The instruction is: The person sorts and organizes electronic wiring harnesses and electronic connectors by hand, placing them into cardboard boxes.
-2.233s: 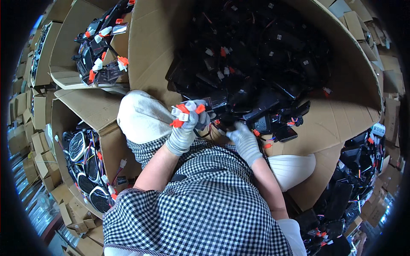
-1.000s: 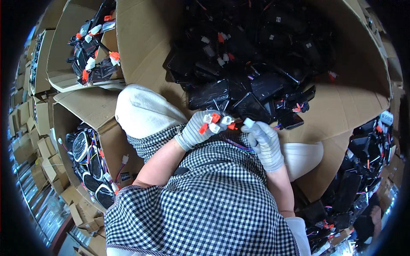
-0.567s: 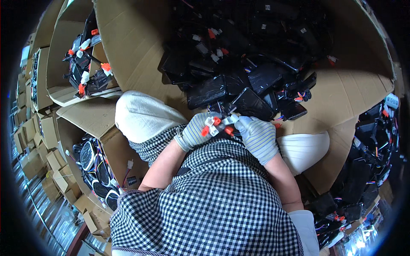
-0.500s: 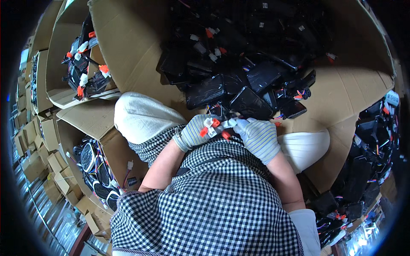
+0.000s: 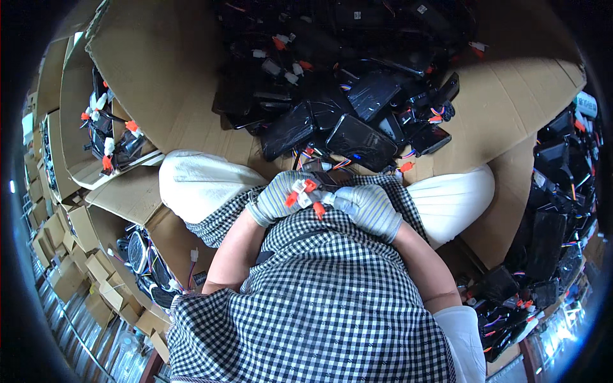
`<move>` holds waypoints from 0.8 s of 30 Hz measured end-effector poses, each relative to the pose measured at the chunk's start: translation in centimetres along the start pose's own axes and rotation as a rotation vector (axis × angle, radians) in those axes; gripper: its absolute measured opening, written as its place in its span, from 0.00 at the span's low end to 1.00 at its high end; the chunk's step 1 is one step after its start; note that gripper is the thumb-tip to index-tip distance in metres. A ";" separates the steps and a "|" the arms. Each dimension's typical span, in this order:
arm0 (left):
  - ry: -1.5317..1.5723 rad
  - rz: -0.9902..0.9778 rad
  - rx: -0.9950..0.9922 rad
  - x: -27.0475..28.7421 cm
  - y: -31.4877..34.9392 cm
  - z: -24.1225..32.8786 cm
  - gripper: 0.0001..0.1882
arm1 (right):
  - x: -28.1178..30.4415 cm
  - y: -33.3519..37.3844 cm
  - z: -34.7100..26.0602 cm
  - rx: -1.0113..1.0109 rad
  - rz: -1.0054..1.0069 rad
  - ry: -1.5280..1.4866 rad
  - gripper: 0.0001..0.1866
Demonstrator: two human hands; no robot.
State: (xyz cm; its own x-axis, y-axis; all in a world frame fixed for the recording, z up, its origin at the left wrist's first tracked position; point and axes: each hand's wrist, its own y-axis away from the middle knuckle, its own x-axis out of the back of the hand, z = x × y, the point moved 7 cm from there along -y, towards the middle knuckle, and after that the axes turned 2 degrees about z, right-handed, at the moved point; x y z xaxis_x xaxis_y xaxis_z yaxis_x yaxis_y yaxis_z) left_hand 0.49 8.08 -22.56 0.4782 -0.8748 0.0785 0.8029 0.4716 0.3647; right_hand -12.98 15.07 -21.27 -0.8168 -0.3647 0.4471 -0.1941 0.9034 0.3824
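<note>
In front of the checked apron, both of my hands wear striped pale gloves. My left hand (image 5: 281, 199) is closed on a bunch of red and white plug connectors (image 5: 301, 193), which stick out past the fingers. The fingertips of my right hand (image 5: 370, 207) pinch together at a whitish connector (image 5: 329, 199) beside that bunch. A dark piece (image 5: 324, 180) shows just beyond the fingers; whether it is held cannot be made out. Just past the hands lie black, plastic-wrapped flat units (image 5: 363, 142) with coloured wires.
A large cardboard box (image 5: 172, 96) opens toward me, heaped with black units. Boxes at the left hold connectors (image 5: 108, 147) and black round-faced parts with wires (image 5: 137, 252). More black units (image 5: 549, 230) pile up at the right. My white-clad knees (image 5: 198, 185) flank the box opening.
The whole view has shifted, so the pile and boxes sit farther left and partly higher in the picture. Both hands stay together at the connectors, whose angle has turned slightly.
</note>
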 end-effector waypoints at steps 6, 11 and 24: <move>-0.023 -0.002 0.051 0.0 0.1 -0.7 0.11 | 0.2 -0.3 -0.1 0.008 -0.022 0.028 0.16; 0.023 0.019 0.019 -0.1 -0.1 -0.2 0.10 | 0.2 -0.3 0.1 0.009 -0.019 0.012 0.16; 0.335 0.091 0.104 0.2 -0.4 1.0 0.22 | 3.6 -3.4 -1.6 0.226 -0.038 0.351 0.12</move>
State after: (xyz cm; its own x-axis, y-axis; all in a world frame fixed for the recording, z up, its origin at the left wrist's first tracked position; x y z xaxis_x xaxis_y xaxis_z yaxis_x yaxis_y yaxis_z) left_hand -0.02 7.59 -21.77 0.6499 -0.7366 -0.1870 0.7194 0.5170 0.4638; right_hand -14.40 10.32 -19.65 -0.5794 -0.4177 0.6998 -0.3666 0.9005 0.2340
